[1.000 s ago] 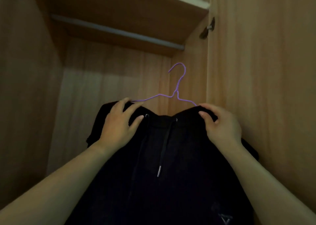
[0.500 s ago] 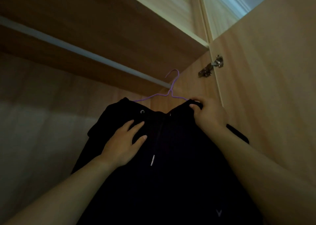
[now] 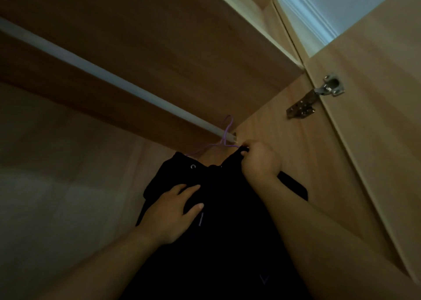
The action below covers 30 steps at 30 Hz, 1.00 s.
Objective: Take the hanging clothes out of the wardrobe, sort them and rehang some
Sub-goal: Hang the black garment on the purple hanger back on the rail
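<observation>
- Left hand [image 3: 173,211]: fingers spread and laid flat on the garment's front, thumb out, gripping nothing; if it lifts off early, the cloth could swing and drag a shoulder off the thin wire
- Garment [image 3: 230,249]: its weight may slide it off the hanger while it is handled; it looks black, soft and heavy, with a drawstring [image 3: 200,218] and a metal eyelet [image 3: 193,166] at the neck, and it hangs in the wardrobe's right corner, just under the rail
- Right hand [image 3: 260,160]: fingers curled, pinching the garment's right shoulder, probably with the hanger's arm inside; a grip on cloth alone would let the hanger tip
- Hanger [image 3: 224,140]: thin purple wire with its hook up at the rail's right end; whether the hook sits over the rail I cannot tell, so letting go now might drop the lot
- Rail [image 3: 114,81]: pale bar running to the side wall; the hook is close to that wall and could catch there
- Door [image 3: 376,151] and hinge [image 3: 319,94]: open, near the right arm, which could knock against it
</observation>
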Each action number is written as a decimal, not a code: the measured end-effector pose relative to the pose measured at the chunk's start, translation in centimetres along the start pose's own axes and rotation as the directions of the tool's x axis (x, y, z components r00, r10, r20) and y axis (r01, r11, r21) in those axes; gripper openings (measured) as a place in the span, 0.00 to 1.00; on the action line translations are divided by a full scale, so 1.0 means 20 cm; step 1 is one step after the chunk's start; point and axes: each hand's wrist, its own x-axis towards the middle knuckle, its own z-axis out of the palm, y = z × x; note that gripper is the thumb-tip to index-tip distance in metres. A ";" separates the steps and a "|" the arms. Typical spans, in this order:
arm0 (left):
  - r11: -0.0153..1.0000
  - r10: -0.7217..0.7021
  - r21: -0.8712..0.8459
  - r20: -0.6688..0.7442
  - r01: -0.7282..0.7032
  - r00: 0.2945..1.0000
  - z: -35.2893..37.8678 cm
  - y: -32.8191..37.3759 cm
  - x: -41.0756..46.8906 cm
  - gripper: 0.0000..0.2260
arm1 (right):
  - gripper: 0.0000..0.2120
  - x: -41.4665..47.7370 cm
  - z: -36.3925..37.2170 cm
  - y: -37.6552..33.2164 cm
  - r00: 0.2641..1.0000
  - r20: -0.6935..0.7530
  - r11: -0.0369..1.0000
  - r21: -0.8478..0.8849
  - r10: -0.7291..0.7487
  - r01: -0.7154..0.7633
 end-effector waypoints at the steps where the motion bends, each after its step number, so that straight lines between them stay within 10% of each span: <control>1: 1.000 0.006 -0.015 0.001 -0.006 1.000 0.03 -0.02 0.03 0.24 | 0.11 0.05 0.04 -0.01 1.000 -0.012 1.000 -0.003 0.010 -0.010; 15: 0.987 0.041 -0.158 -0.006 -0.042 0.999 0.38 -0.32 -0.21 0.35 | 0.15 -0.19 0.25 0.08 0.928 -0.063 0.894 -0.300 -0.368 0.334; 30: 0.920 0.136 -0.391 0.267 -0.022 0.954 0.44 0.00 -1.54 0.31 | 0.29 -2.18 -0.27 0.38 0.875 0.481 0.945 -0.262 -0.049 0.197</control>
